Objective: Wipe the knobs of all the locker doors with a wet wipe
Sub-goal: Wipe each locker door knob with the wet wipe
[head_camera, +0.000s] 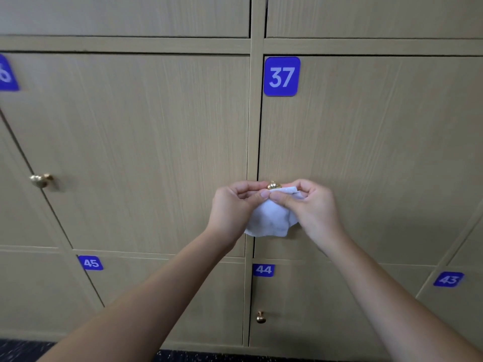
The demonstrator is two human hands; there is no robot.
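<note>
Left hand (pixel 232 205) and right hand (pixel 311 205) together, both pinching white wet wipe (pixel 269 220) just under gold knob (pixel 273 185) at left edge of locker door 37 (pixel 366 152); wipe hangs below fingers.

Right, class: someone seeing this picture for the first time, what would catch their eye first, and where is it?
Probably the two hands at the centre, the left hand and right hand, pinching a white wipe just under the gold knob of a locker door. Next, the bright blue 37 plate above them, at that door's top left corner. Another gold knob shines on the door to the left.
</note>
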